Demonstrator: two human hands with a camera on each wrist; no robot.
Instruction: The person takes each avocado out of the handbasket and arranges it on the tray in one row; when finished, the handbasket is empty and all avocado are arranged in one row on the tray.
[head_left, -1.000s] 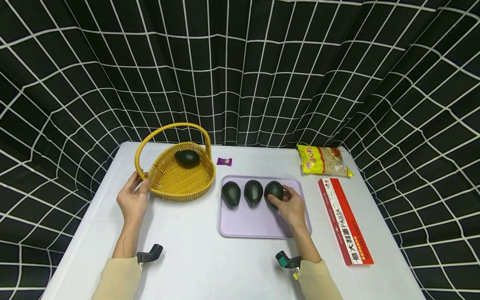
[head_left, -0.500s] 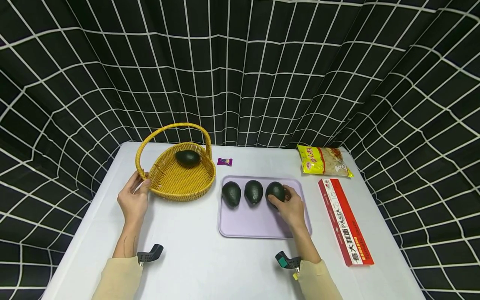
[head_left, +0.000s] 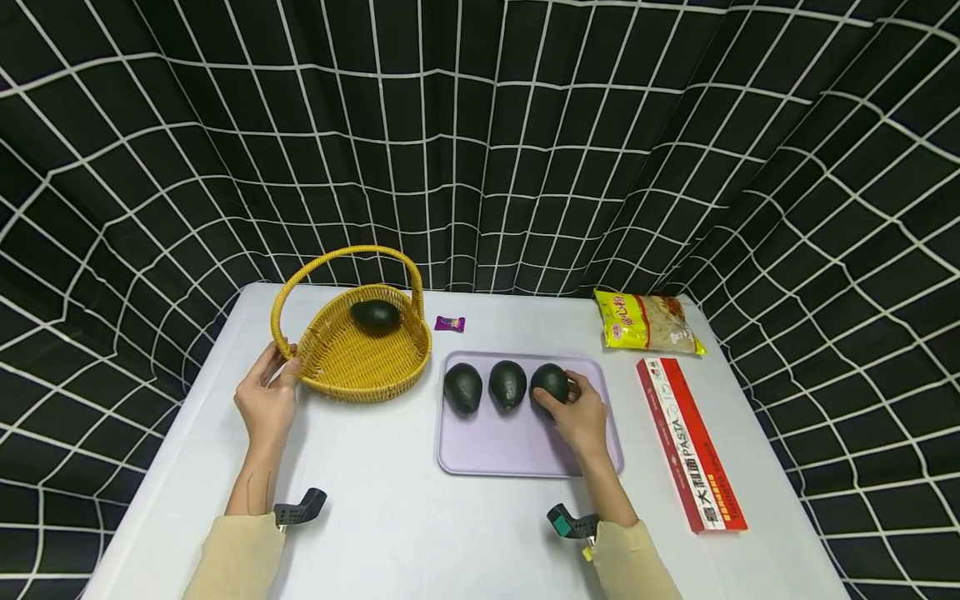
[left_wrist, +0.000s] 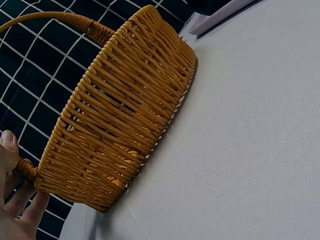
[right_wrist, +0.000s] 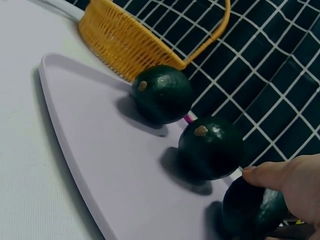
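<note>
My left hand [head_left: 267, 402] grips the yellow wicker basket [head_left: 363, 362] where its arched handle meets the left rim. In the left wrist view, the thumb and fingers [left_wrist: 34, 212] close round that handle base. One dark green avocado [head_left: 375, 316] lies on its side inside the basket. My right hand [head_left: 585, 417] holds another avocado [head_left: 549, 383] between thumb and fingers, over the upper right of the lilac tray [head_left: 495, 450]. To its left on the tray are a middle avocado [head_left: 507, 385] and a left avocado [head_left: 462, 388], in a row.
A small purple wrapped sweet [head_left: 450, 323] lies between the basket and the tray. At the back right is a yellow food packet [head_left: 645, 321]. A long red pasta box [head_left: 693, 446] lies right of the tray. A dark gridded curtain [head_left: 480, 150] surrounds the white table [head_left: 405, 533].
The right wrist has shifted very slightly left, and the avocado in the right hand has moved only a little. The left hand and basket stay in place.
</note>
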